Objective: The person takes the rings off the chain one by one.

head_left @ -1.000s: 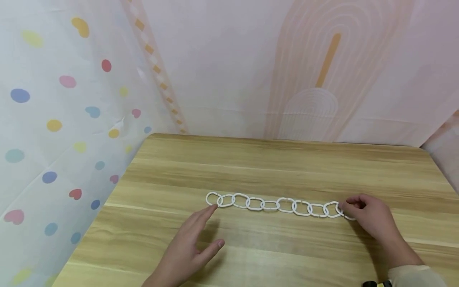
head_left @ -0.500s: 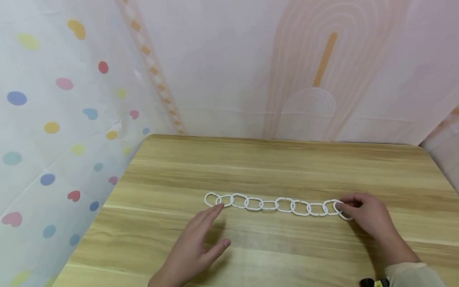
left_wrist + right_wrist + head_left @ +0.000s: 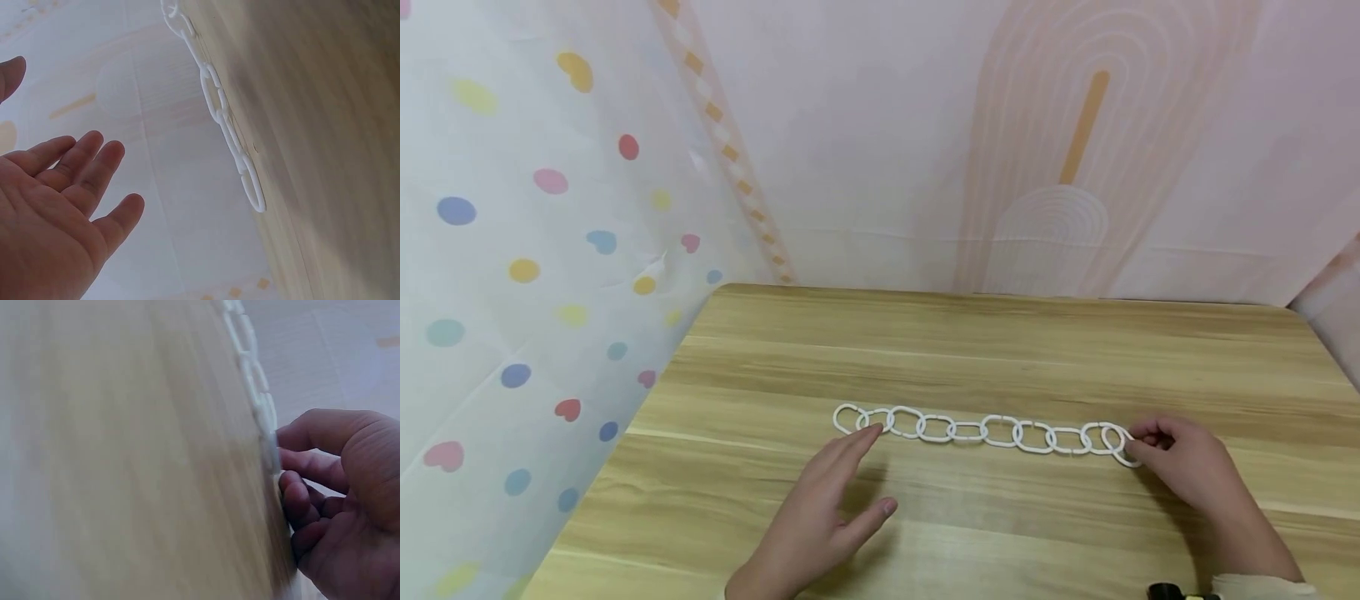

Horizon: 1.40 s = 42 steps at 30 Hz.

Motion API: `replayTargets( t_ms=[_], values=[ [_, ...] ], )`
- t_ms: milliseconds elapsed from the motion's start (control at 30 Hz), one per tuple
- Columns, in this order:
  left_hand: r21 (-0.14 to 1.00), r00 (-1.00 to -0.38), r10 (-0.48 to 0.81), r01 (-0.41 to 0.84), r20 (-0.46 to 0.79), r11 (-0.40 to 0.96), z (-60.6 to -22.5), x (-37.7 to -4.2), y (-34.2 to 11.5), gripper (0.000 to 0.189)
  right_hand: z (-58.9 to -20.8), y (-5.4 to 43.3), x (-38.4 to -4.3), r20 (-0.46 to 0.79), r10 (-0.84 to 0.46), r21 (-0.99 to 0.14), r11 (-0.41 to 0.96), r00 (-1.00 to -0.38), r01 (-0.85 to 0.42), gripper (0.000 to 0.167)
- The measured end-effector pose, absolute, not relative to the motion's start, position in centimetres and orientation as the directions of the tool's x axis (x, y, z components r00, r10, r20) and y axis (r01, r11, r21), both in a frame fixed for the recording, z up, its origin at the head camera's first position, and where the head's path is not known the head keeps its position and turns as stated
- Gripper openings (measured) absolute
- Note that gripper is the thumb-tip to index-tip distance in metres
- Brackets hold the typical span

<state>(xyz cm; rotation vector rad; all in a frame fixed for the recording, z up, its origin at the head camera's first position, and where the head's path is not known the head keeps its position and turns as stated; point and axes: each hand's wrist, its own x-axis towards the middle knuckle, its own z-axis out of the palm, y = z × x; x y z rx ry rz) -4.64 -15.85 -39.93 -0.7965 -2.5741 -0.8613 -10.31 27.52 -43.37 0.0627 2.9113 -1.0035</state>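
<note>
A chain of several white plastic links (image 3: 1000, 431) lies stretched sideways across the wooden table. Small gaps show in some of its links. At its right end, my right hand (image 3: 1183, 462) has thumb and fingertips curled at the edge of the last link (image 3: 1112, 454), seeming to pinch it; the right wrist view is blurred there. My left hand (image 3: 820, 508) hovers near the left end with fingers spread loosely and thumb apart. Its fingertips overlap a link in the head view, but the left wrist view shows the hand (image 3: 69, 200) apart from the chain (image 3: 215, 97).
The wooden table (image 3: 1000, 350) reaches back to a pale patterned cloth wall (image 3: 880, 150). A dotted cloth (image 3: 550, 333) hangs along the left side. A small black and yellow object (image 3: 1167, 591) shows at the bottom edge by the right sleeve.
My right hand has shifted slightly right along the last link, which shows more of itself. My left hand has slid a little to the right. The view has shifted slightly; the chain lies much as before.
</note>
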Motion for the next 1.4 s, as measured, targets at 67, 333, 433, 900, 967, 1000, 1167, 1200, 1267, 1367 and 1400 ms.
replayTargets(
  t_ms=[67,333,433,900,967,1000,1167,1200,1267,1367,1400],
  values=[
    [0.451,-0.797,0.408,0.594,0.446,0.666,-40.0,-4.8,-15.9,0.075,-43.5,27.4,-10.4,-0.058,0.02,-0.61,0.791,-0.998,0.052,0.024],
    [0.462,-0.811,0.406,0.577,0.421,0.674,-40.4,-5.1,-15.7,0.073,-44.0,27.3,-10.4,-0.059,0.035,-0.596,0.801,-0.998,0.063,0.027],
    [0.457,-0.806,0.412,0.584,0.426,0.67,-40.5,-5.3,-15.4,0.07,-44.0,27.2,-10.2,-0.088,0.039,-0.601,0.795,-0.995,0.084,0.032],
    [0.538,-0.81,0.424,0.586,0.404,0.606,-39.8,-8.1,-12.7,0.064,-44.0,26.4,-10.5,-0.047,0.069,-0.591,0.802,-0.996,0.084,0.021],
    [0.541,-0.812,0.427,0.584,0.398,0.606,-39.7,-8.4,-12.4,0.063,-44.1,26.2,-10.6,-0.049,0.068,-0.589,0.804,-0.997,0.083,0.02],
    [0.545,-0.814,0.426,0.581,0.394,0.605,-39.6,-8.5,-12.3,0.062,-44.1,26.1,-10.7,-0.049,0.065,-0.589,0.804,-0.997,0.082,0.019],
    [0.569,-0.827,0.414,0.563,0.381,0.6,-39.5,-8.8,-11.7,0.06,-44.1,25.5,-11.0,-0.049,0.055,-0.59,0.804,-0.997,0.074,0.018],
    [0.575,-0.827,0.415,0.562,0.379,0.594,-39.5,-8.9,-11.4,0.059,-44.1,25.5,-11.1,-0.049,0.053,-0.591,0.804,-0.997,0.072,0.018],
    [0.581,-0.822,0.426,0.569,0.378,0.582,-39.5,-9.1,-10.9,0.059,-44.0,25.5,-11.2,-0.044,0.051,-0.588,0.806,-0.998,0.067,0.018],
    [0.591,-0.817,0.446,0.575,0.367,0.566,-39.4,-9.5,-10.0,0.06,-43.8,25.6,-11.3,-0.036,0.051,-0.584,0.809,-0.998,0.063,0.017],
    [0.596,-0.816,0.452,0.574,0.361,0.561,-39.4,-9.6,-9.7,0.06,-43.8,25.7,-11.3,-0.037,0.052,-0.583,0.81,-0.998,0.064,0.018]
  ],
)
